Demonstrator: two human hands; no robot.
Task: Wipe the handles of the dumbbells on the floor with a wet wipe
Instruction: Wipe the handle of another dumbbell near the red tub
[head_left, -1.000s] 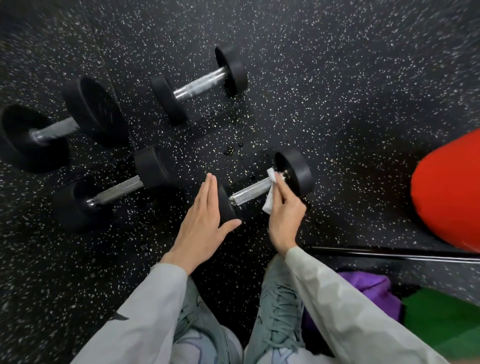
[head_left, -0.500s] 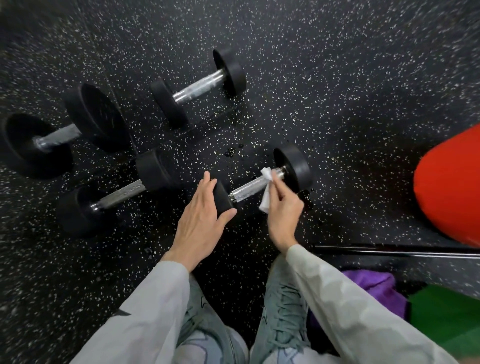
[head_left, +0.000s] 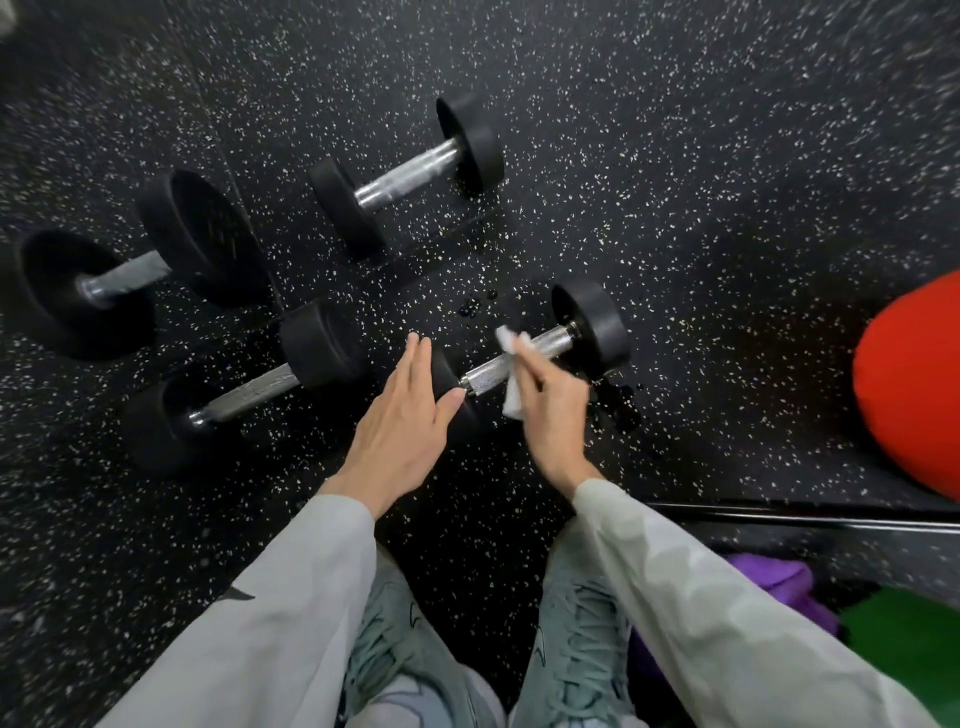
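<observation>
Several black dumbbells with silver handles lie on the speckled black floor. On the nearest dumbbell (head_left: 589, 325), my left hand (head_left: 402, 415) rests with straight fingers on the near weight. My right hand (head_left: 550, 410) holds a white wet wipe (head_left: 511, 364) wrapped over the middle of its knurled handle (head_left: 483, 378). A second dumbbell (head_left: 249, 389) lies to the left, a larger one (head_left: 140, 265) at the far left, and another (head_left: 405, 174) farther back.
A red rounded object (head_left: 911, 384) sits at the right edge. A black bar (head_left: 805, 517) runs along the floor at lower right, with purple (head_left: 774, 577) and green (head_left: 904, 618) items beyond it. Wet drops (head_left: 475, 304) dot the floor by the dumbbells.
My right hand has slid the wipe along the handle, from the far weight toward the middle. My left hand stays on the near weight.
</observation>
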